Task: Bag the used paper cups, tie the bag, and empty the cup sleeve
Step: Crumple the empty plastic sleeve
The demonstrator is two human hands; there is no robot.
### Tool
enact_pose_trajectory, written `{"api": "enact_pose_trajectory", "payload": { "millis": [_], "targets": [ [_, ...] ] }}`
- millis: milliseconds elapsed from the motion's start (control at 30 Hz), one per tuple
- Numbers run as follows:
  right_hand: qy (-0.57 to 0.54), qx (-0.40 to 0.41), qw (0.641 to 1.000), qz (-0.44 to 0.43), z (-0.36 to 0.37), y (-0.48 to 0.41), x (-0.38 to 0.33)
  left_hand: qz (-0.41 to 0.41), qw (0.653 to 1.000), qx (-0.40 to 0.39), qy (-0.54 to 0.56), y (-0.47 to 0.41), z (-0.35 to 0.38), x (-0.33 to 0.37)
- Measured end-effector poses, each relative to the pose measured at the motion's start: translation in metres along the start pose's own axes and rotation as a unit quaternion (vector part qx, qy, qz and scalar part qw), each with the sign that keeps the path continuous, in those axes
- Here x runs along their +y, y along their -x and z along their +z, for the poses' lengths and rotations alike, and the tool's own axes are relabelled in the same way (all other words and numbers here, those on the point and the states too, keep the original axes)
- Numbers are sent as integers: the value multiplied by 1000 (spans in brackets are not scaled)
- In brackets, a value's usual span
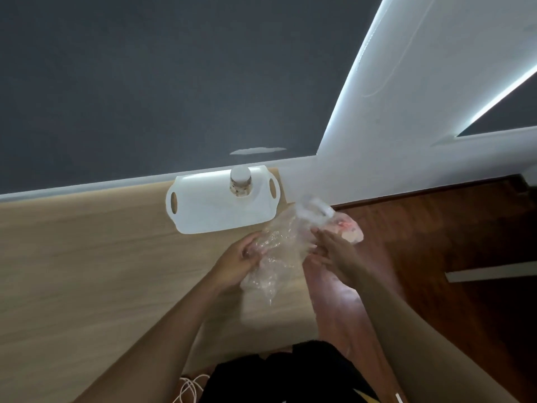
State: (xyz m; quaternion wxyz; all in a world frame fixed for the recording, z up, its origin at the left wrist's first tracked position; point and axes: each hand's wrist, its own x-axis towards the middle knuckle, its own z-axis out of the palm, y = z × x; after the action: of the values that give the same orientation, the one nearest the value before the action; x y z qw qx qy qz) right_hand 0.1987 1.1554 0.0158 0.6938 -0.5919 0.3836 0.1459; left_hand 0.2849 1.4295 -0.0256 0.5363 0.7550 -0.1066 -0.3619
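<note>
Head view: left hand (pixel 247 255) curled round the lower, crumpled part of the clear plastic bag (pixel 279 245), a closed hold on the film; right hand (pixel 334 254) lay against the bag's upper part, blur too heavy to tell a pinch from a mere touch; bag held in the air at the right edge of the wooden table (pixel 87 257), just in front of the white tray (pixel 203 210), apart from it; long axis ran from low-left at the left hand up and right to a bulged end with pinkish-white shapes, probably the paper cups (pixel 350 231); that loaded end lay beyond the right hand, over the floor (pixel 436 228); judgement: right hand nearer the cups, left nearer the loose tail; which end is the mouth not discernible; tying likely needs the slack end gathered
</note>
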Motion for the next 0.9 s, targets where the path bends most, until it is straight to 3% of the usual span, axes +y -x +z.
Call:
{"api": "enact_pose_trajectory", "payload": {
  "millis": [233,500,767,900],
  "targets": [
    [37,-33,998,45,-69,-19,-6,-62,997,45,28,-82,96,65],
    [41,-54,996,64,-133,-60,-23,-168,982,65,52,-156,178,91],
    [20,-64,994,89,-163,-145,-23,-216,970,83,71,-219,208,84],
    [41,-22,996,71,-175,-184,-11,-233,965,110,56,-247,211,73]
  ]
}}
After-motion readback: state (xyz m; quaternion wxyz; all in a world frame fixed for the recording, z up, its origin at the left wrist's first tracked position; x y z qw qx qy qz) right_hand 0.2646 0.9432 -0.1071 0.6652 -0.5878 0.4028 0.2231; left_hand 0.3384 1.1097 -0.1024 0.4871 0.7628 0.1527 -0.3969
